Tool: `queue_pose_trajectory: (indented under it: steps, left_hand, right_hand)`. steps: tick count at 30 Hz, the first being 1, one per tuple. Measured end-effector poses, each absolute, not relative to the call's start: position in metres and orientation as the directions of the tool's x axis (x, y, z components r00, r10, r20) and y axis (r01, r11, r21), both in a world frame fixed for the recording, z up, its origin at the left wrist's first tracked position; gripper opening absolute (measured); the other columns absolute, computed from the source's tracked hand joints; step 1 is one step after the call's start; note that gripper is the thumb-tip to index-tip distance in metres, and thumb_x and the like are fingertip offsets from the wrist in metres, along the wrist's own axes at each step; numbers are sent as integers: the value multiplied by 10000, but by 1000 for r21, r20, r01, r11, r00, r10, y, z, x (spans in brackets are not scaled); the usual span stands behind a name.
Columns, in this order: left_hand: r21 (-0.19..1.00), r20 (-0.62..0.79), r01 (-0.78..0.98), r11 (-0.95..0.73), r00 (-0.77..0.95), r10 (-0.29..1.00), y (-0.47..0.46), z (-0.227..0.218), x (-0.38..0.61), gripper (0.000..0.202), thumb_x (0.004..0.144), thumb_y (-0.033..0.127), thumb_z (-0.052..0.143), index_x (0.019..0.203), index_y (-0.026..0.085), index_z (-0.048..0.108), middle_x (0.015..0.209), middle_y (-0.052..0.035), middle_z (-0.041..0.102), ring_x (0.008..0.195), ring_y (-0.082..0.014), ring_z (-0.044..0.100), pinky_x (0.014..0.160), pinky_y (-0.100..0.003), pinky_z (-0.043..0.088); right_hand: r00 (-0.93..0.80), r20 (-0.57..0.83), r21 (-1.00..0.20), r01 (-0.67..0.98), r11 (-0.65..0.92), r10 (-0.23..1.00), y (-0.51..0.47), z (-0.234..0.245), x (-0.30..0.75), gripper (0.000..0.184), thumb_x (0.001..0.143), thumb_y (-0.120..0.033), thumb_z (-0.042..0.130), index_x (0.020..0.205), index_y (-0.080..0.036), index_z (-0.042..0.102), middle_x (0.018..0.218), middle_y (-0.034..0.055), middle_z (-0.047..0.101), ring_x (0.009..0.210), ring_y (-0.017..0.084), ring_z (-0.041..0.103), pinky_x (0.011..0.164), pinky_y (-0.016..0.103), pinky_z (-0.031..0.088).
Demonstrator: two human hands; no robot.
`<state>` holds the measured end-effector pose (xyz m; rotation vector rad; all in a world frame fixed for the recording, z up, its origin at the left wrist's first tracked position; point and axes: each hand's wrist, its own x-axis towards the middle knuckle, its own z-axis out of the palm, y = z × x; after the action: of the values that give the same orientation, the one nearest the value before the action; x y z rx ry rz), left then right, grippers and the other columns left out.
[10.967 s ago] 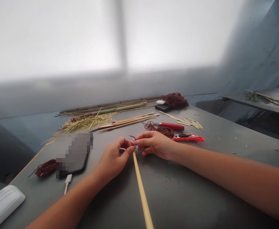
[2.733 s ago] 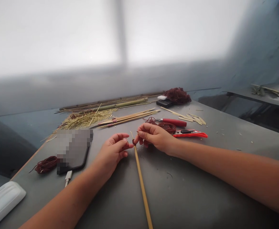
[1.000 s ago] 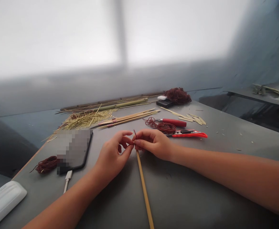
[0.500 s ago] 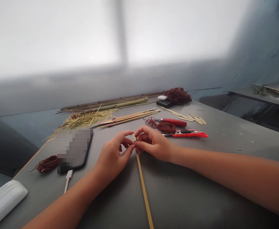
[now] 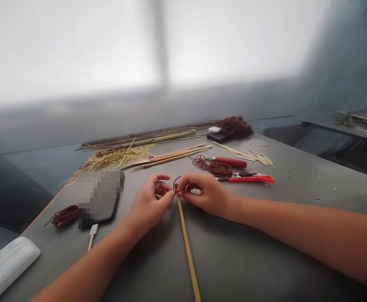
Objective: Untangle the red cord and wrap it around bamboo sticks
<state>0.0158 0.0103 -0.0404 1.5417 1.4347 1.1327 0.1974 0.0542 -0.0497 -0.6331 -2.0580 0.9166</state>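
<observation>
A long thin bamboo stick [image 5: 187, 247] lies on the grey table [image 5: 249, 251], running from the near edge up to my hands. My left hand [image 5: 150, 203] pinches the stick's far end between thumb and forefinger. My right hand [image 5: 204, 193] pinches a dark red thread [image 5: 175, 183] that loops around the same end. The two hands' fingertips meet at the stick's tip.
A phone [image 5: 100, 199] on a white cable lies left, with a red thread bundle [image 5: 64, 215] beside it. Behind the hands are bound bamboo sticks [image 5: 171, 156], straw shavings [image 5: 114, 158], loose red thread [image 5: 215, 166], a red-handled tool [image 5: 230, 161], a red cutter [image 5: 249, 178].
The thread now stands up as a small loop at the stick's tip. My hands stayed at the stick's end, shifting their fingers slightly.
</observation>
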Motion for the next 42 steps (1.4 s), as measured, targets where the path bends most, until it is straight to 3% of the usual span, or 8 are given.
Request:
queue_pose_trajectory:
  steps: [10, 18, 27, 34, 42]
  left_hand:
    - [895, 166, 411, -173, 52, 985, 6, -42, 18, 361, 750, 336, 652, 1060, 193, 533, 778, 0, 684, 678, -164, 605, 567, -269, 422]
    - [888, 178, 415, -197, 85, 980, 5, -41, 20, 371, 767, 333, 618, 1088, 189, 502, 790, -6, 687, 671, -159, 598, 563, -264, 424]
    - [819, 228, 518, -248, 104, 968, 5, -43, 18, 261, 823, 337, 567, 1046, 201, 556, 816, -20, 678, 695, -165, 598, 573, -268, 419]
    - [725, 305, 611, -318, 129, 943, 3, -41, 17, 201, 857, 308, 530, 1027, 218, 585, 869, -30, 698, 715, -163, 601, 583, -261, 435]
    - [744, 295, 589, -315, 133, 946, 2, -41, 17, 161, 856, 293, 539, 991, 223, 594, 869, -26, 711, 713, -162, 622, 575, -258, 435]
  right_hand:
    - [-570, 581, -590, 198, 783, 582, 56, -52, 198, 182, 803, -46, 590, 877, -174, 695, 829, 26, 740, 722, 134, 674, 684, 233, 545]
    - [-618, 663, -360, 233, 903, 423, 59, -55, 202, 165, 896, -118, 604, 956, -170, 748, 896, 81, 754, 831, 192, 677, 766, 298, 540]
    - [-584, 427, -624, 362, 692, 690, 54, -47, 198, 111, 857, -111, 620, 842, -161, 718, 978, 84, 642, 916, 194, 618, 882, 351, 502]
    - [-623, 231, -754, 372, 542, 748, 60, -41, 201, 102, 833, -213, 669, 781, -163, 742, 992, 62, 638, 848, 174, 659, 770, 296, 539]
    - [-618, 312, -729, 331, 599, 722, 61, -42, 203, 60, 745, -160, 716, 794, -182, 743, 971, 48, 661, 893, 173, 651, 843, 298, 505]
